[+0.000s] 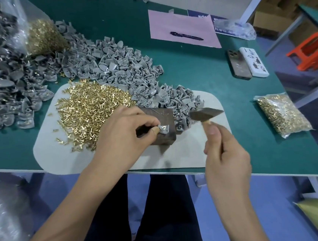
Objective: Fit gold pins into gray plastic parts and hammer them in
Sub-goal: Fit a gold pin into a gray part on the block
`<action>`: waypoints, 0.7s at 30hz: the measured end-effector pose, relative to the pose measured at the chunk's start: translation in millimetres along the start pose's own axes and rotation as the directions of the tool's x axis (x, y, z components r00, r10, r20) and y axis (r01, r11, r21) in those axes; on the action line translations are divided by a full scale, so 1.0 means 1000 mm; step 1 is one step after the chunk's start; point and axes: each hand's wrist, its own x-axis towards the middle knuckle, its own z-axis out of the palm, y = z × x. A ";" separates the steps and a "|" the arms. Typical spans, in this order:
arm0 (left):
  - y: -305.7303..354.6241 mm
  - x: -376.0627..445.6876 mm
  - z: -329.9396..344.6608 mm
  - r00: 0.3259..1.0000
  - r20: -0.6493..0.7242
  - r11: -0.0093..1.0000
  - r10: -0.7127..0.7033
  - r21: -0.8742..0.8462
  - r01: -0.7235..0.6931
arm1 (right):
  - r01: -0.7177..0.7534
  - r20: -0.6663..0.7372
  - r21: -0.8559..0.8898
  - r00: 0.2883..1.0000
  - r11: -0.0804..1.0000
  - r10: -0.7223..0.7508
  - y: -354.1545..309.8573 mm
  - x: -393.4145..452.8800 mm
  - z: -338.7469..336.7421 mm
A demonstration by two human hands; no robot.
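The left hand (124,136) pinches a gray plastic part (164,129) against the dark block (162,127), while the right hand (227,158) grips the hammer (206,113), its head just beside the part. Beyond the left hand lies the pile of gold pins (91,106), with the heap of gray parts (120,69) farther out on the desk (197,68).

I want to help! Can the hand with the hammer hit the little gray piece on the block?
Probably yes. The right hand holds the hammer just beside the gray part, with nothing between. The left hand pinches that part on the block, so fingers are close.
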 end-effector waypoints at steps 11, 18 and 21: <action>0.003 -0.002 0.001 1.000 -0.009 1.000 0.011 -0.027 -0.011 | -0.047 0.019 -0.412 0.998 0.910 0.060 0.030 0.003 -0.005; 0.004 -0.016 -0.010 0.996 -0.087 0.988 0.028 -0.147 -0.041 | 0.311 -0.027 0.051 0.950 0.949 -0.310 -0.003 0.009 0.015; -0.002 -0.022 -0.020 0.990 -0.114 0.995 0.083 -0.052 -0.089 | 0.472 0.096 0.189 0.864 0.861 -0.495 -0.030 0.006 0.032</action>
